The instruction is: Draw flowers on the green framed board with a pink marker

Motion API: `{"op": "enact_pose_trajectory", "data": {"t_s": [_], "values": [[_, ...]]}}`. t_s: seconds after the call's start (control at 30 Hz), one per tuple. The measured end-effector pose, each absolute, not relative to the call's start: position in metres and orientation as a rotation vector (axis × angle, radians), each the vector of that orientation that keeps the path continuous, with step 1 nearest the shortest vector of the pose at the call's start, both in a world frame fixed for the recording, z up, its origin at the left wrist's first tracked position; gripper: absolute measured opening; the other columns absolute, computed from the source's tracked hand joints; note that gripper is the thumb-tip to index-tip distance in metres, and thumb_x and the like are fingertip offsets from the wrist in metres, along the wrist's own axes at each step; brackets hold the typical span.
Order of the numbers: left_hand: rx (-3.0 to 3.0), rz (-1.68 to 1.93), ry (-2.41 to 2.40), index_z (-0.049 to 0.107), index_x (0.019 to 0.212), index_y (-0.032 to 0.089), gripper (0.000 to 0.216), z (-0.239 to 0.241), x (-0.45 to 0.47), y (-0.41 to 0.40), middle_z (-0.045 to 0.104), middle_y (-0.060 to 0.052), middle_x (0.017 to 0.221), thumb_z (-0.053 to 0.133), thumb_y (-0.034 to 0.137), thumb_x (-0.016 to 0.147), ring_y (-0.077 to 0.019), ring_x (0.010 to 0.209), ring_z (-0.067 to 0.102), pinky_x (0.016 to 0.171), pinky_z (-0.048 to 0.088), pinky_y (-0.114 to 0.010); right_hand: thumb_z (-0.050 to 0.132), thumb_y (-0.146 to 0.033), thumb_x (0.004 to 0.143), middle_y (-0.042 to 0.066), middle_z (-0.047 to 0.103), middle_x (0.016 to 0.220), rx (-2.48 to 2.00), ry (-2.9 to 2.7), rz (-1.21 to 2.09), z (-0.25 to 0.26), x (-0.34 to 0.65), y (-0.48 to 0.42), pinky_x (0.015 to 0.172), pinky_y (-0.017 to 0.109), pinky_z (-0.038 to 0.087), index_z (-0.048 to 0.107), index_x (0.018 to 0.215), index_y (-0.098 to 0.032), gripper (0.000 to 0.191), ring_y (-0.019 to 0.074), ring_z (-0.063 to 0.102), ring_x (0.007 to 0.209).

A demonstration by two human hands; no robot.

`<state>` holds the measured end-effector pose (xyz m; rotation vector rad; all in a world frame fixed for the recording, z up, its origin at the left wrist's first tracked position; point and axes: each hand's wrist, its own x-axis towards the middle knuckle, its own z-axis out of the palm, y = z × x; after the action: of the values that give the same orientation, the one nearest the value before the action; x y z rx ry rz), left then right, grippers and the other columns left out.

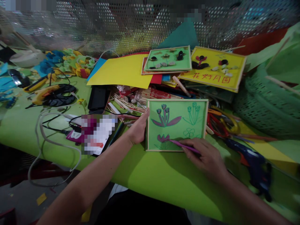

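A green picture board point(175, 114) with a pale wooden frame is tilted up on the table in front of me. Flowers are drawn on it; the upper left one and part of the lower left one are coloured purple, the right ones are outlines. My left hand point(138, 128) grips the frame's left edge, its fingertips hidden behind the board. In my right hand point(206, 156) is a purple marker pen point(185, 146), pinched between the fingers. The pen's tip meets the lower left flower's petals.
Behind lie framed boards with stones, one green point(167, 59), one yellow point(217, 69), and a yellow sheet point(122, 70). Wooden sticks point(122, 101), scissors point(217, 122) and a blue glue gun point(252, 165) surround the board. A green basket point(264, 103) stands right; a phone point(99, 136) and cables lie left.
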<state>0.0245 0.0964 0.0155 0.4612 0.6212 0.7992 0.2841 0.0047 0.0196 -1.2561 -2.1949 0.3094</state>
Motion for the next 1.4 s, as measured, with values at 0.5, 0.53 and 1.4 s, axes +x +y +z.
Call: {"op": "enact_pose_trajectory", "data": {"t_s": [0.5, 0.53, 1.4], "values": [[0.43, 0.809, 0.588, 0.065, 0.141, 0.019, 0.06, 0.014, 0.0254, 0.0969, 0.071, -0.013, 0.135, 0.054, 0.06, 0.099, -0.0343, 0.139, 0.057, 0.127, 0.026, -0.057, 0.055, -0.025, 0.101, 0.004, 0.077, 0.089, -1.2, -2.262, 0.31, 0.0213, 0.2788, 0.0058, 0.064, 0.034, 0.054, 0.071, 0.112, -0.024, 0.019, 0.0215, 0.071, 0.075], [0.433, 0.815, 0.586, 0.064, 0.142, 0.019, 0.06, 0.0141, 0.0255, 0.0968, 0.071, -0.013, 0.135, 0.054, 0.059, 0.099, -0.0341, 0.139, 0.056, 0.127, 0.026, -0.057, 0.054, -0.025, 0.102, 0.004, 0.077, 0.088, -1.196, -2.272, 0.313, 0.0212, 0.2785, 0.0059, 0.064, 0.034, 0.054, 0.071, 0.112, -0.024, 0.019, 0.0214, 0.071, 0.075], [0.481, 0.791, 0.554, 0.065, 0.141, 0.017, 0.061, 0.0128, 0.0248, 0.0973, 0.068, -0.015, 0.139, 0.051, 0.06, 0.1, -0.0356, 0.141, 0.054, 0.125, 0.03, -0.058, 0.056, -0.025, 0.101, 0.006, 0.077, 0.093, -1.215, -2.241, 0.254, 0.0191, 0.2822, 0.0049, 0.068, 0.033, 0.055, 0.07, 0.112, -0.022, 0.017, 0.0224, 0.071, 0.08]]}}
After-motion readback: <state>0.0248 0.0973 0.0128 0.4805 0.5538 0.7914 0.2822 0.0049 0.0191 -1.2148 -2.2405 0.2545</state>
